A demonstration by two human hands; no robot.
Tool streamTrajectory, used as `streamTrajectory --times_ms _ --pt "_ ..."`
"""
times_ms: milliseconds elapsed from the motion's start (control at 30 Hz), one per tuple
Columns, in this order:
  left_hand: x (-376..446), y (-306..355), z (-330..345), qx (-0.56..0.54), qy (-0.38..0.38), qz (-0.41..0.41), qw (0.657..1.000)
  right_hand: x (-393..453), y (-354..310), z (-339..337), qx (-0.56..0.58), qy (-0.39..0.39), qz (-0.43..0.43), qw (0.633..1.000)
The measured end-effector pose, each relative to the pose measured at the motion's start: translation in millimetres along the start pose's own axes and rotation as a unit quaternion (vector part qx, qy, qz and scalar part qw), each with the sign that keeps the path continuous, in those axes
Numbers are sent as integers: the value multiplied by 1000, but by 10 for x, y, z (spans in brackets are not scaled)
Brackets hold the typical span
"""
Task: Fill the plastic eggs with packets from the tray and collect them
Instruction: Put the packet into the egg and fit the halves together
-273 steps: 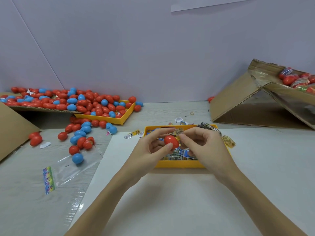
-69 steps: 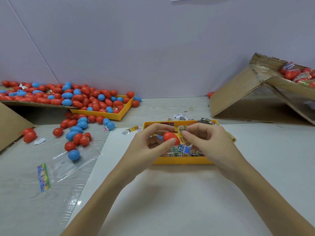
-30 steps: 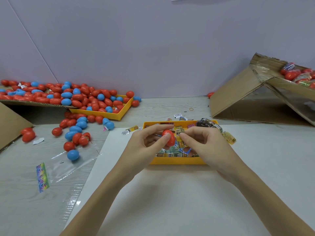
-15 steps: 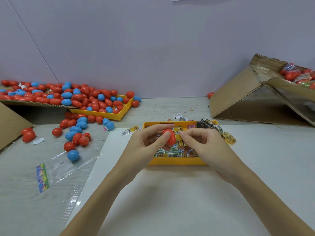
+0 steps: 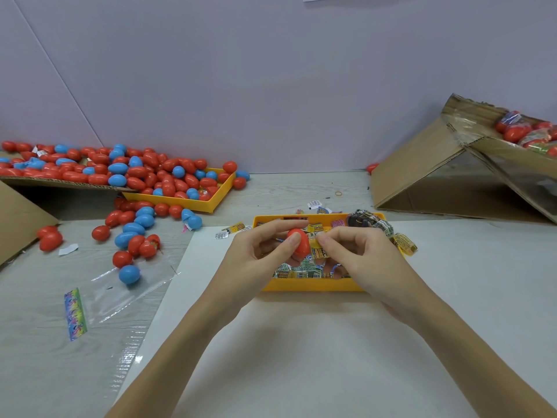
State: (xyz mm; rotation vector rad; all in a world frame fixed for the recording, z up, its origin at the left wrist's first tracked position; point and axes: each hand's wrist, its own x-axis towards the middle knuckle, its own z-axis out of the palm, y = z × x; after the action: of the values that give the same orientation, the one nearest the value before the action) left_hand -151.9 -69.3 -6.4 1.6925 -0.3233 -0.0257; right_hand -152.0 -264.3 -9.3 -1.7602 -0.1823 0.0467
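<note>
My left hand (image 5: 259,254) holds a red plastic egg (image 5: 300,244) between thumb and fingers, just above the yellow tray (image 5: 313,286) of small packets. My right hand (image 5: 358,254) pinches a yellow packet (image 5: 319,251) against the egg's right side. Whether the egg is split open is hidden by my fingers. More packets (image 5: 298,271) fill the tray under both hands.
Red and blue eggs (image 5: 132,173) spill from a cardboard flap and a second yellow tray (image 5: 193,203) at the back left. Loose eggs (image 5: 132,236) and a clear plastic bag (image 5: 120,291) lie left. A tilted cardboard box (image 5: 452,176) with bagged red eggs stands right.
The hands stay over the tray. The egg has turned more upright in my left hand, and my right fingers have brought the yellow packet up to its side.
</note>
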Motion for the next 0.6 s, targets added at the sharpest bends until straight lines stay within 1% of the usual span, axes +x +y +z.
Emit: streamTrajectory --times_ms 300,600 --pt "7 -22 -16 1 -3 -2 1000 -2 -2 2 -8 -5 -2 1000" --pt "21 -48 -18 2 10 9 1000 -12 -4 9 4 -2 -4 1000"
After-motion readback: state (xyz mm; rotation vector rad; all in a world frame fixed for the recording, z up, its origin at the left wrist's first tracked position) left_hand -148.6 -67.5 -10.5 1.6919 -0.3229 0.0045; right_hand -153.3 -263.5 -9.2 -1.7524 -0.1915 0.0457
